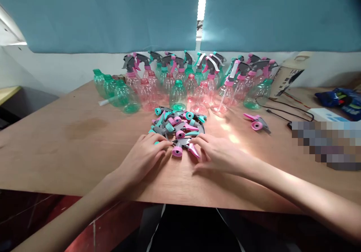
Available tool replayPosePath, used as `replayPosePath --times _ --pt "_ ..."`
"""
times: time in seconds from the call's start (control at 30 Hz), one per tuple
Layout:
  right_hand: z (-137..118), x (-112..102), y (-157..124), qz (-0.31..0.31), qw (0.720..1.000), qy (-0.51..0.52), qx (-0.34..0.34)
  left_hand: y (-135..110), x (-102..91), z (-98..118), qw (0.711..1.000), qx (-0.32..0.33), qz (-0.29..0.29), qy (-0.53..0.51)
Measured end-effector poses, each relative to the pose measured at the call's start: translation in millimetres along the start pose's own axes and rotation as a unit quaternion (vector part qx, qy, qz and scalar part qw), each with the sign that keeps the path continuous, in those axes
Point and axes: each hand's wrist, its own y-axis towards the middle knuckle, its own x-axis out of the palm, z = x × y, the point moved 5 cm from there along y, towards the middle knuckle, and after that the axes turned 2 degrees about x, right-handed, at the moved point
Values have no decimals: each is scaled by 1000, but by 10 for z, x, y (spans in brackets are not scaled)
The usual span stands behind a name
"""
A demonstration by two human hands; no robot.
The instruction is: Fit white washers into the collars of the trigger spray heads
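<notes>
- Brown wooden table (pixel 56 143), blue cloth (pixel 113 18) hanging behind.
- Transparent green plastic bottles (pixel 178 94) and pink ones (pixel 203 96) crowd the far side; a pale tube (pixel 223 98) slants inside 1.
- Pink-and-grey plastic spray head (pixel 182 142) lies between 2 hands, body crosswise, round collar facing the near edge.
- Left hand (pixel 145 152): fingers bent; can't tell whether they pinch.
- Right hand (pixel 217 153): thumb spread from fingers.

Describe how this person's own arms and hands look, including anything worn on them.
The left hand and right hand are ungloved, with five-fingered human shape. The forearms show no sleeves; I see no watch or bracelet.
</notes>
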Motion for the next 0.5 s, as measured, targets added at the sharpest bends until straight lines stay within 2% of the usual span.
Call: replayPosePath --times 0.1,0.3,0.4,0.5 --pt "18 59 32 20 1000 14 17 87 62 50 1000 13 3 -15" --pt "190 59 11 39 985 159 54 195 141 210 997 68 13 -29" --pt "274 -24 -16 47 967 240 75 247 171 319 996 89 7 -26" --pt "362 -127 -51 72 936 326 114 328 172 445 994 89 14 -55"
